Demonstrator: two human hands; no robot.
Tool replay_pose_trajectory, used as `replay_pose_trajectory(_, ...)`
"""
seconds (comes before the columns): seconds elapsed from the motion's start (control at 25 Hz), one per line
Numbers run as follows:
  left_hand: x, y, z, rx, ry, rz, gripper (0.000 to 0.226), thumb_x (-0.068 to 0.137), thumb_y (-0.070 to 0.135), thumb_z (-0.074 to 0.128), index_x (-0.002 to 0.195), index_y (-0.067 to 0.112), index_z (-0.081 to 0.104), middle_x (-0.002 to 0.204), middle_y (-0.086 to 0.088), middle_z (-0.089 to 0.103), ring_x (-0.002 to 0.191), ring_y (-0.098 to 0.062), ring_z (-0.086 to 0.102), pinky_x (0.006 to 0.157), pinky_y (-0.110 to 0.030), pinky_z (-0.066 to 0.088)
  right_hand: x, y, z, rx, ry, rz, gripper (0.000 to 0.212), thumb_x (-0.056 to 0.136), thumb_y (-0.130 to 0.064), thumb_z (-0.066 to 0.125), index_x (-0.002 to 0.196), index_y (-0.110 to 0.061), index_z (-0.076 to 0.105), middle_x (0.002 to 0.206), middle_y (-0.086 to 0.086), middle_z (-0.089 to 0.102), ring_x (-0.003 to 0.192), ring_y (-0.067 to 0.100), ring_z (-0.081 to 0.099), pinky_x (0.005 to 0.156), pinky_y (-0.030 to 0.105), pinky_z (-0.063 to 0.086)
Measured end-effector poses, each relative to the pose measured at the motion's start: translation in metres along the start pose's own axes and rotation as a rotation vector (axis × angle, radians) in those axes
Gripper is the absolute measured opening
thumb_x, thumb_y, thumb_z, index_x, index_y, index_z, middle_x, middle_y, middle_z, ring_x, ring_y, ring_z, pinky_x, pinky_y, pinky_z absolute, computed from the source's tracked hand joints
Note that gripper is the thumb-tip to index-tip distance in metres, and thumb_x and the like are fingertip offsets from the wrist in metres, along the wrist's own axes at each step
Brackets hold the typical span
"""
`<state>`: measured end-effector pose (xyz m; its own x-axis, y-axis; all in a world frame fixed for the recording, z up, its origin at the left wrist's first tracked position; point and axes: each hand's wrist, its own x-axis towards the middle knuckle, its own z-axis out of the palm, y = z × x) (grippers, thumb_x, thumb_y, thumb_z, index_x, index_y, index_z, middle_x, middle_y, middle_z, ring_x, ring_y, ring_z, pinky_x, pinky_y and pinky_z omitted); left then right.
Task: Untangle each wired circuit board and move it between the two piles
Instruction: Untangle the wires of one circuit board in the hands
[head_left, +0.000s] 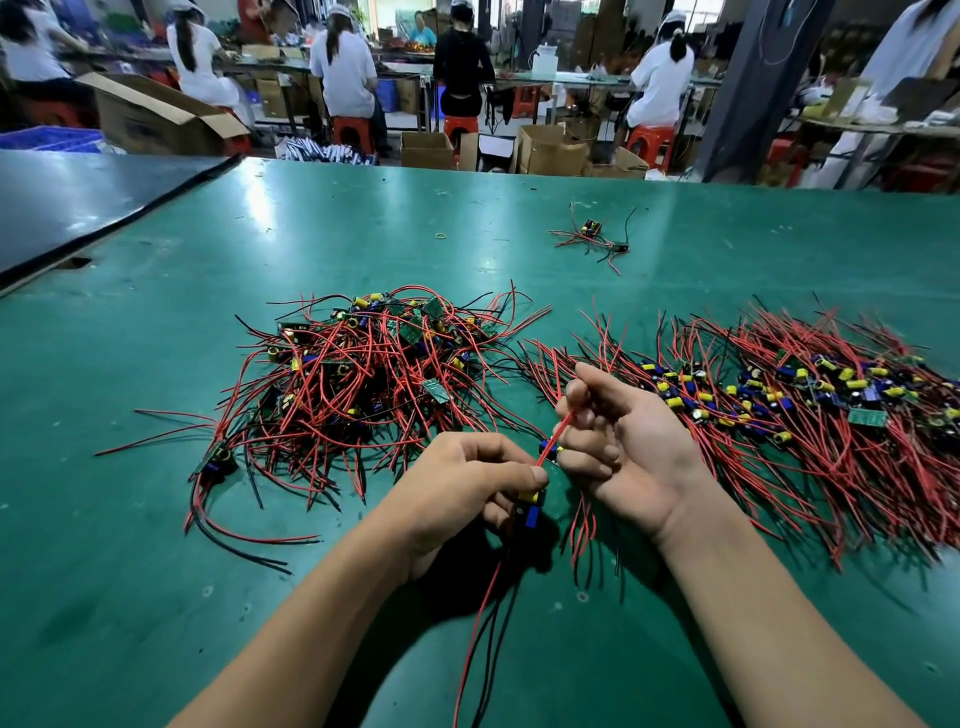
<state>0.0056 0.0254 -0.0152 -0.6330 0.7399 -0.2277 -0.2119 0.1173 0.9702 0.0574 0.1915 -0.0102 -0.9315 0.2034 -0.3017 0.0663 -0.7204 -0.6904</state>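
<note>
No legible text, label, brand or number anywhere. Too small to read on the green circuit boards (866, 417); too blurred to read on the cardboard boxes (550, 150) at the back.

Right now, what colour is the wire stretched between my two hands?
Red wire, clearest in the head view.

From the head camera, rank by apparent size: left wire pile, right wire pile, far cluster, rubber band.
1. left wire pile and right wire pile: alike, right runs off frame
2. far cluster (distant)
3. rubber band
</note>
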Motion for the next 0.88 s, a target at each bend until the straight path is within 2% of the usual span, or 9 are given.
replay_pose_trajectory(0.12, 0.000, 0.000, -0.002, -0.015, 0.004, 0.001, 0.005, 0.083, 0.002, 0.071, 0.079, 0.004, 0.068, 0.061, -0.003, 0.058, 0.049, -0.010, 0.049, 0.047, -0.016, 0.041, 0.001, 0.005, -0.001, -0.331, 0.019, -0.180, 0.032, 0.087, -0.042, 0.065, 0.076, -0.015, 0.077, 0.060, -0.006, 0.036, 0.039, 0.004, 0.023, 0.034, 0.016, 0.018)
replay_pose_trajectory(0.24, -0.003, 0.002, -0.005, -0.034, -0.072, -0.001, 0.006, 0.082, 0.002, 0.070, 0.077, 0.004, 0.069, 0.062, -0.004, 0.058, 0.050, -0.009, 0.049, 0.047, -0.015, 0.041, 0.001, 0.010, -0.007, -0.593, -0.091, -0.253, 0.036, 0.077, -0.046, 0.075, 0.099, -0.018, 0.078, 0.057, -0.003, 0.032, 0.042, 0.007, 0.021, 0.038, 0.018, 0.020)
replay_pose_trajectory(0.36, -0.006, 0.004, -0.007, -0.019, -0.160, 0.005, 0.012, 0.082, 0.002, 0.069, 0.071, 0.007, 0.068, 0.062, -0.004, 0.058, 0.052, -0.009, 0.049, 0.050, -0.016, 0.040, -0.002, 0.010, -0.012, -0.791, -0.048, -0.358, 0.039, 0.084, -0.052, 0.069, 0.102, -0.018, 0.079, 0.046, -0.005, 0.035, 0.039, 0.007, 0.025, 0.039, 0.013, 0.027)
replay_pose_trajectory(0.48, -0.007, 0.005, -0.009, -0.044, -0.158, 0.012, 0.011, 0.078, 0.003, 0.072, 0.069, 0.008, 0.068, 0.064, -0.007, 0.056, 0.055, -0.012, 0.046, 0.050, -0.016, 0.036, -0.003, 0.005, -0.016, -0.997, 0.070, -0.494, 0.046, 0.090, -0.055, 0.057, 0.100, -0.015, 0.077, 0.043, -0.022, 0.049, 0.042, -0.006, 0.048, 0.047, 0.007, 0.035)
replay_pose_trajectory(0.68, -0.006, 0.006, -0.011, -0.032, -0.141, 0.002, 0.013, 0.081, 0.001, 0.068, 0.070, 0.007, 0.068, 0.063, -0.008, 0.052, 0.054, -0.012, 0.044, 0.050, -0.016, 0.035, 0.000, -0.002, -0.026, -1.101, 0.270, -0.683, 0.045, 0.096, -0.055, 0.050, 0.093, -0.020, 0.077, 0.042, -0.022, 0.043, 0.044, -0.003, 0.044, 0.051, 0.009, 0.033)
replay_pose_trajectory(0.8, -0.002, 0.004, -0.010, -0.020, -0.078, -0.005, 0.015, 0.084, -0.001, 0.066, 0.070, 0.005, 0.069, 0.060, -0.005, 0.053, 0.049, -0.008, 0.043, 0.046, -0.014, 0.034, 0.006, 0.002, -0.029, -1.107, 0.306, -0.647, 0.055, 0.095, -0.066, 0.044, 0.090, -0.022, 0.077, 0.051, -0.006, 0.034, 0.045, 0.005, 0.032, 0.050, 0.020, 0.027)
replay_pose_trajectory(0.88, 0.000, 0.002, -0.010, -0.059, 0.009, 0.013, 0.012, 0.084, 0.001, 0.067, 0.073, 0.004, 0.070, 0.060, -0.004, 0.055, 0.045, -0.006, 0.045, 0.043, -0.013, 0.035, 0.006, 0.001, -0.026, -1.020, 0.310, -0.566, 0.073, 0.083, -0.083, 0.044, 0.083, -0.016, 0.072, 0.060, 0.007, 0.032, 0.051, 0.014, 0.031, 0.055, 0.028, 0.026)
